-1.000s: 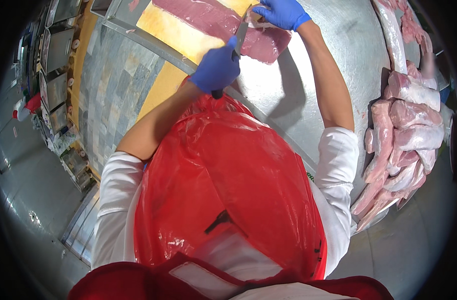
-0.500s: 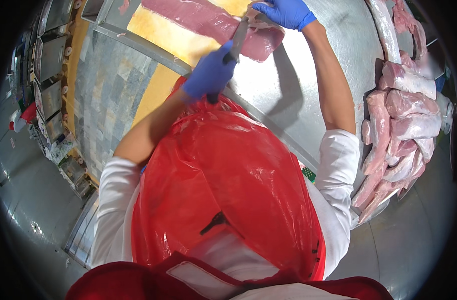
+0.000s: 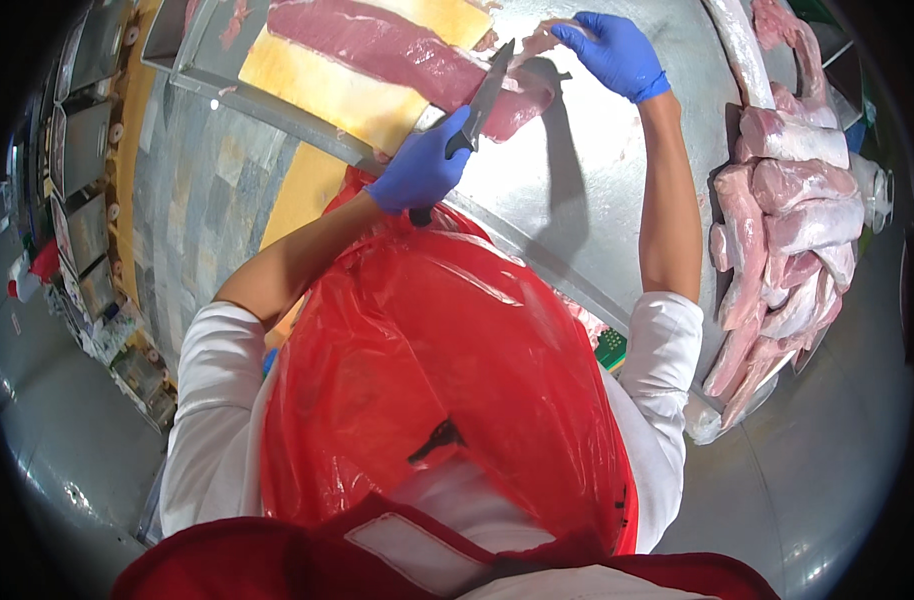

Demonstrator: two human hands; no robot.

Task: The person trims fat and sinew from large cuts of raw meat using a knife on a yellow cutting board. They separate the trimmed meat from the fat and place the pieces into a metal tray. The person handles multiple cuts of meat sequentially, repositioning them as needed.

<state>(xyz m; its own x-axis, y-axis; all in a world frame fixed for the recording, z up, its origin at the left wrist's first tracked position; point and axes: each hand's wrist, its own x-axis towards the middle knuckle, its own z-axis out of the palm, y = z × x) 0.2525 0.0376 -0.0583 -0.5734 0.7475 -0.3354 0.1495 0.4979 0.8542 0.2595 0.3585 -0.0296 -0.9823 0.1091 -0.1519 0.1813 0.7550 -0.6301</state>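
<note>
A long pink pork loin lies across a yellowed cutting board. Its right end reaches past the board onto the metal table. My left hand, in a blue glove, is wrapped round the black handle of a knife. The blade points up and away over the loin's right end. Right of that end, my blue-gloved right hand pinches a thin strip of meat trimming at its fingertips. The strip stretches back toward the loin; whether it is still joined I cannot tell.
Several trimmed pieces of meat are piled along the right side of the metal table. Small scraps lie at the far left. The table's raised metal edge runs in front of the board. My red apron is close to it.
My right hand has moved right, off the loin's end, drawing the strip outward. My left hand and the knife have shifted slightly nearer me. The whole view has shifted a little.
</note>
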